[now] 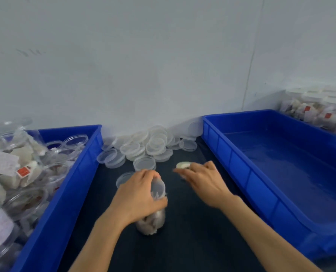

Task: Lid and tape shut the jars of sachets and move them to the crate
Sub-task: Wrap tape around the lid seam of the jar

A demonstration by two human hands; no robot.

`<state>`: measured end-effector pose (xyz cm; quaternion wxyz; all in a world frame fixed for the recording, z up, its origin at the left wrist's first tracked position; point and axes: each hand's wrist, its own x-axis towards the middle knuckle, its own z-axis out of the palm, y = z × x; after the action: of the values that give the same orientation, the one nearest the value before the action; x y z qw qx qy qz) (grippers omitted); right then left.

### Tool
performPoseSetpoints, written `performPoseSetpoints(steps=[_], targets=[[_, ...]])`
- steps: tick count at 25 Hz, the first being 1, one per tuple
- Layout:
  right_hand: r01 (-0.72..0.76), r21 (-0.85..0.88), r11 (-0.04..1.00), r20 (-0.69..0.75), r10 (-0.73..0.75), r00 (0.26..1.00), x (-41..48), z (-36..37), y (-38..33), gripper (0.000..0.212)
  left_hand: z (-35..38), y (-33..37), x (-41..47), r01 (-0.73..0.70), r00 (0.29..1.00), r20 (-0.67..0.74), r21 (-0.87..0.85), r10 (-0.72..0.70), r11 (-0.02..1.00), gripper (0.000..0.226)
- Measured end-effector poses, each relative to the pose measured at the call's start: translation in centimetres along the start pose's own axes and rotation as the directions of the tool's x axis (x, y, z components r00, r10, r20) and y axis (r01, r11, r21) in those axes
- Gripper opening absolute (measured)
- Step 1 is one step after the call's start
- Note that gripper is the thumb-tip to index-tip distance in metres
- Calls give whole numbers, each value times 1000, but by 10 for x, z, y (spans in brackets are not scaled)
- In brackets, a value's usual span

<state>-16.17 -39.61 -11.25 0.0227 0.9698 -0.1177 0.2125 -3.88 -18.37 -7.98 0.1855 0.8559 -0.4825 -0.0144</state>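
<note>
Our left hand (137,195) wraps the upper wall of the jar (153,222) and its lid (159,186), upright on the dark mat (192,242). Our right hand (204,181) lies over the tape roll (183,165); blur hides whether it grips. We judge the jar light, thin and slick: hold the wall, not the untaped lid, when carrying it to the blue crate (261,193)

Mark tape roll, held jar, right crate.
tape roll (183,165): head view, its cream upper side.
jar (151,222): head view, sachet-filled lower body.
right crate (237,163): head view, outer left wall.
</note>
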Motion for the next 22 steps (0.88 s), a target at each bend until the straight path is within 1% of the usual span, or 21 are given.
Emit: performPoseSetpoints(steps=[1, 2, 3, 5, 7, 9, 10, 12, 14, 15, 16, 17, 18, 19, 20, 22], targets=[[65, -59, 996, 14, -65, 998, -11, 9, 0, 45, 1, -1, 2, -18, 1000, -4, 15, 18, 1000, 51], [102, -110, 989, 31, -99, 995, -24, 17, 4, 44, 2, 0, 1, -34, 999, -22, 17, 34, 999, 52], [111, -119, 987, 49, -106, 993, -36, 24, 11, 42, 4, 0, 0, -48, 998, -40, 11, 48, 999, 55], [107, -128, 986, 23, -105, 994, -52, 33, 21, 40, 9, -3, -3, -83, 995, -49, -9, 82, 997, 66], [110, -121, 987, -5, -112, 994, -57, 39, 19, 48, 8, -5, -2, -91, 995, -43, -37, 90, 995, 79], [135, -97, 986, 6, -135, 991, -52, 44, 13, 61, 7, -10, -1, -96, 995, -2, -108, 96, 989, 92], [126, -72, 989, 50, -123, 991, -49, 45, 10, 64, 5, -13, -2, -94, 995, 23, -167, 99, 981, 96], [71, 26, 997, 165, -74, 984, -44, 44, 3, 61, 3, -21, -7, -82, 994, 51, -258, 98, 963, 101], [52, 69, 996, 236, -67, 969, -41, 41, -6, 58, 3, -25, -10, -54, 996, 46, -291, 70, 955, 102], [49, 75, 996, 263, -67, 962, -40, 37, -10, 60, 5, -26, -11, -37, 999, 27, -309, 48, 950, 103], [45, 110, 993, 283, -75, 956, -39, 32, -15, 66, 7, -26, -11, -28, 1000, -2, -324, 29, 946, 103], [33, 183, 982, 295, -87, 951, -38, 26, -23, 78, 10, -25, -12, -25, 999, -35, -332, 14, 943, 105], [11, 297, 955, 292, -102, 951, -37, 20, -33, 91, 13, -22, -12, -26, 998, -70, -338, 2, 941, 106], [-29, 425, 905, 278, -100, 955, -36, 15, -45, 102, 15, -19, -13, -28, 995, -103, -344, -8, 939, 107], [-70, 543, 837, 242, -76, 967, -34, 11, -58, 109, 18, -15, -14, -27, 991, -134, -348, -21, 937, 106], [-151, 673, 724, 179, 38, 983, -30, 7, -78, 113, 25, -8, -17, -20, 979, -195, -373, -57, 928, 104]])
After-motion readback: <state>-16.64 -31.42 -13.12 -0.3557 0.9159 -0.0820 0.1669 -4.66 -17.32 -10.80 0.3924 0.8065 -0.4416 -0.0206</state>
